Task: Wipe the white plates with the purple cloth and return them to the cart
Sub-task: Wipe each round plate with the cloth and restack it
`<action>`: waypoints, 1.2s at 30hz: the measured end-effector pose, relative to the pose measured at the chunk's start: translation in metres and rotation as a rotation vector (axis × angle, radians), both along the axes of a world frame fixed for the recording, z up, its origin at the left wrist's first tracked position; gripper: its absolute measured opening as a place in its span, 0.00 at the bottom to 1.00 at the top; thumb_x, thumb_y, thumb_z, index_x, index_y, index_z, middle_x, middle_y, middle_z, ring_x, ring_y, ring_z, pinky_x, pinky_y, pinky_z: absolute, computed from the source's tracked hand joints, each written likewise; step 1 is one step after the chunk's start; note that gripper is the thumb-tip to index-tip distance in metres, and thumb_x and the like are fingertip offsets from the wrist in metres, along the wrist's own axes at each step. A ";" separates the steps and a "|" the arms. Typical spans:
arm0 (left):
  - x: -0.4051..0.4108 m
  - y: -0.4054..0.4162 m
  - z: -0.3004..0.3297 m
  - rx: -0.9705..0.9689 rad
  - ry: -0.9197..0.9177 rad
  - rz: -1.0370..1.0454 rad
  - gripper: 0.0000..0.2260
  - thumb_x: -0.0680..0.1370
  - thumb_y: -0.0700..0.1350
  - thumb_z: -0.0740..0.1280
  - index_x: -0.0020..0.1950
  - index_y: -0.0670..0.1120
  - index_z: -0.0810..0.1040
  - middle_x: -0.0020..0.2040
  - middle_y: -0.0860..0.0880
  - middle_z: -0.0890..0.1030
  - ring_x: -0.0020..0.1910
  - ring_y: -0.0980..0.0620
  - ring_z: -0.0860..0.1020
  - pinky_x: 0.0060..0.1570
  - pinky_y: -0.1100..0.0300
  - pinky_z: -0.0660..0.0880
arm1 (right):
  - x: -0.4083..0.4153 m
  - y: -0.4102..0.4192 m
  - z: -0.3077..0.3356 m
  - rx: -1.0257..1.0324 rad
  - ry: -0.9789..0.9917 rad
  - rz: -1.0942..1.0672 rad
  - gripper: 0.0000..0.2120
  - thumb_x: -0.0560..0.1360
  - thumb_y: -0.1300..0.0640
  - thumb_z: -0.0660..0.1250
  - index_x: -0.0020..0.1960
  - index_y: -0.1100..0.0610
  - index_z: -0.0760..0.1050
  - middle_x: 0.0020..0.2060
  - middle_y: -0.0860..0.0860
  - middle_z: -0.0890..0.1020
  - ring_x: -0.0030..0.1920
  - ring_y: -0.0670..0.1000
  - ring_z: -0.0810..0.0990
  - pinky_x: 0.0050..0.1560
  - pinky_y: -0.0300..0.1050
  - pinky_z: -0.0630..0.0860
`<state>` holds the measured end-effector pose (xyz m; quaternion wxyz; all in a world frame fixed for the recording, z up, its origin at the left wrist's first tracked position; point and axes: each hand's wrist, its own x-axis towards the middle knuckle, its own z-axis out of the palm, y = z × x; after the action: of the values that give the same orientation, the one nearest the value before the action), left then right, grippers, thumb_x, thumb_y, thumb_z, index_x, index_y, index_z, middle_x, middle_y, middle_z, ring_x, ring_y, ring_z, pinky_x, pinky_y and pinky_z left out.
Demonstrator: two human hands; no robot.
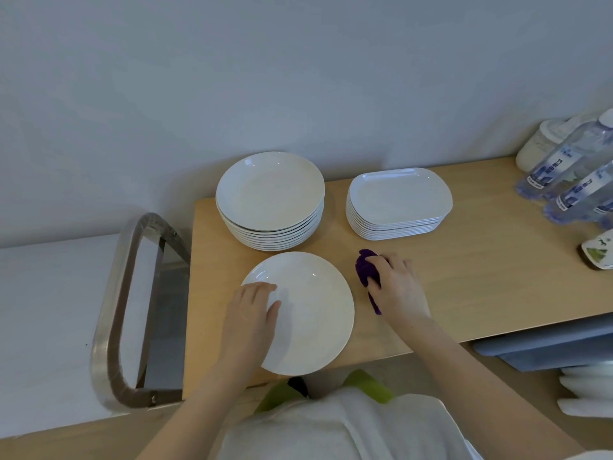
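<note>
1. Single white round plate: lower centre of the frame, flat on the wooden desk, near edge overhanging the front edge of the desk slightly.
2. Left hand: laid on the left part of the single plate, fingers nearly straight and spread, thumb pointing toward the plate's middle; nothing gripped.
3. Purple cloth: bunched, just right of the single plate, on the desk surface, one strip trailing toward the lower frame beneath the palm.
4. Right hand: centre right of the frame, fingers curled over the purple cloth and clasping it against the desk.
5. Stack of round white plates: upper centre of the frame, directly behind the single plate, close to it; touching or not, cannot tell.
6. Stack of white oblong plates: right of the round stack, clearly apart from it, behind the right hand.
7. Metal cart handle: left of the frame, looped tube beside the left end of the desk.
8. Water bottles: far right of the frame, clear with blue labels, lying or leaning together at the back of the desk.
9. White garment: bottom centre of the frame, the person's torso.
</note>
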<state>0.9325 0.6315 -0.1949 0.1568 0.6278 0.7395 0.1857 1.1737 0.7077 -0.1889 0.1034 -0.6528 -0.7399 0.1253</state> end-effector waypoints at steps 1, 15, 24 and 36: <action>0.004 0.001 -0.001 -0.005 0.003 -0.034 0.14 0.80 0.46 0.62 0.65 0.47 0.73 0.64 0.49 0.75 0.65 0.50 0.69 0.65 0.56 0.65 | 0.000 -0.002 -0.003 -0.017 -0.028 0.000 0.17 0.77 0.56 0.62 0.66 0.52 0.72 0.62 0.51 0.73 0.58 0.57 0.70 0.59 0.51 0.70; 0.019 -0.014 -0.016 -0.182 0.358 -0.331 0.23 0.66 0.49 0.77 0.59 0.45 0.79 0.65 0.40 0.75 0.63 0.41 0.75 0.55 0.50 0.76 | -0.067 -0.054 -0.012 0.023 -0.070 0.463 0.18 0.63 0.56 0.76 0.52 0.57 0.81 0.56 0.56 0.81 0.56 0.56 0.80 0.55 0.48 0.77; -0.008 -0.027 -0.015 -0.144 0.313 -0.143 0.45 0.53 0.46 0.83 0.65 0.38 0.68 0.62 0.31 0.74 0.61 0.31 0.74 0.55 0.38 0.73 | -0.062 -0.051 -0.027 -0.069 -0.141 0.472 0.24 0.56 0.60 0.79 0.51 0.55 0.82 0.54 0.54 0.82 0.52 0.55 0.82 0.50 0.47 0.79; -0.020 -0.008 -0.019 -0.188 -0.436 0.357 0.15 0.79 0.42 0.60 0.64 0.54 0.65 0.53 0.59 0.71 0.42 0.61 0.71 0.38 0.66 0.68 | -0.059 -0.020 -0.017 0.070 -0.131 0.220 0.25 0.57 0.73 0.73 0.54 0.63 0.77 0.49 0.58 0.79 0.44 0.58 0.79 0.41 0.49 0.79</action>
<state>0.9130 0.6232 -0.2135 0.3342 0.4158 0.8010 0.2718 1.1148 0.6876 -0.2057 0.0631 -0.5706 -0.8160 0.0671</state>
